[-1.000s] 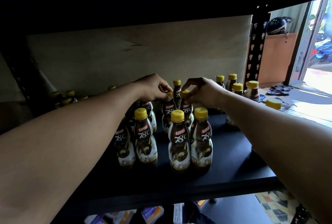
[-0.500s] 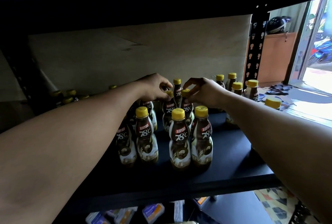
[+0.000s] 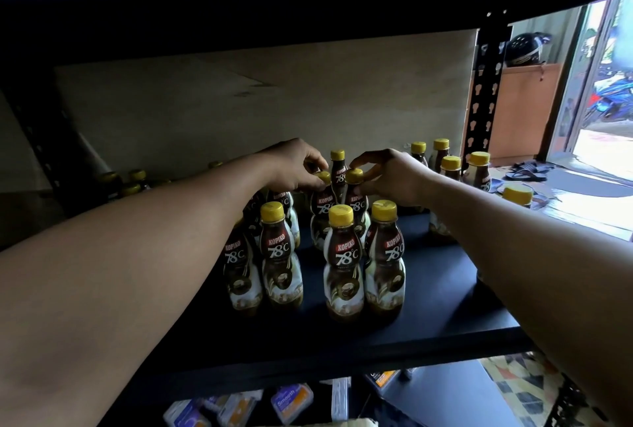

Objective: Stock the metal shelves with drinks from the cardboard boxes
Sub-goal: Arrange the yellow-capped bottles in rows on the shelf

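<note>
Several brown Kopiko 78°C bottles with yellow caps stand in rows on the black metal shelf (image 3: 428,293). My left hand (image 3: 294,166) pinches the cap of a second-row bottle (image 3: 322,207). My right hand (image 3: 390,176) pinches the cap of the neighbouring second-row bottle (image 3: 356,200). One more bottle (image 3: 338,170) stands behind them, between my hands. In front stand two pairs of bottles, the nearest at centre (image 3: 342,262). No cardboard box is in view.
More yellow-capped bottles (image 3: 448,166) stand at the shelf's right rear, others sit in shadow at the left (image 3: 133,180). A shelf board hangs close overhead. A black perforated upright (image 3: 486,91) stands at right. Packets lie on the shelf below (image 3: 291,399). An open doorway is far right.
Both hands have stayed on the two second-row caps; they and the bottles have barely shifted. The view has dipped slightly.
</note>
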